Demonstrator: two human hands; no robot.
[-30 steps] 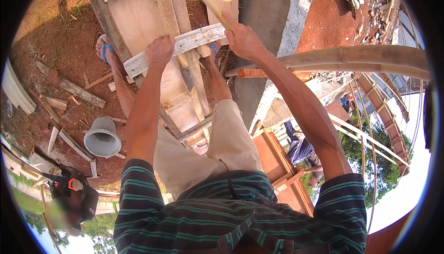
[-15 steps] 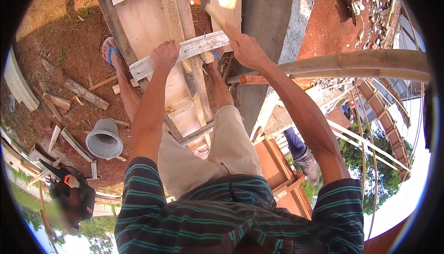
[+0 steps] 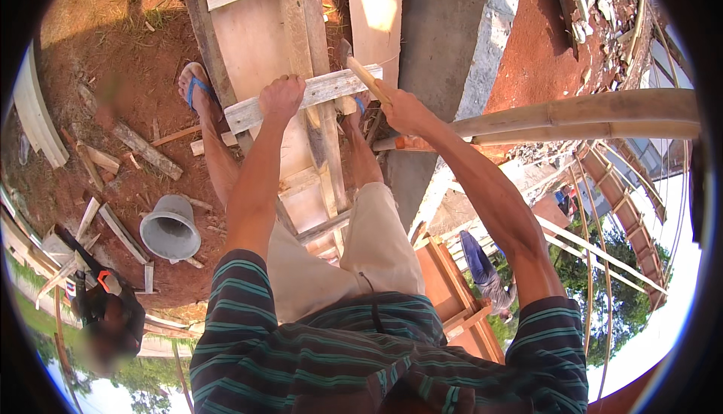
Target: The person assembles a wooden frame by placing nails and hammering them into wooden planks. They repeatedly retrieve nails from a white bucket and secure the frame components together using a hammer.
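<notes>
A short pale wooden batten (image 3: 329, 88) lies crosswise over a long plywood panel (image 3: 242, 41) framed with timber. My left hand (image 3: 282, 96) is closed around the batten toward its left end. In my right hand (image 3: 407, 113) is a hammer (image 3: 367, 79), held by its wooden handle. The handle crosses the batten's right end, and the dark hammer head is just beyond its far edge. Whether the head touches the wood, I cannot tell. No nail can be made out.
A grey bucket (image 3: 170, 227) lies tipped at the left among wood scraps. Right of the panel runs a concrete beam (image 3: 437, 30), with thick bamboo poles (image 3: 572, 113) reaching over it. My sandalled feet flank the panel. One person is lower left (image 3: 113, 308), another lower right (image 3: 488, 271).
The hammer head has come down toward the batten, and my right hand has lowered slightly. My left hand keeps its grip on the batten. The whole view has shifted a little.
</notes>
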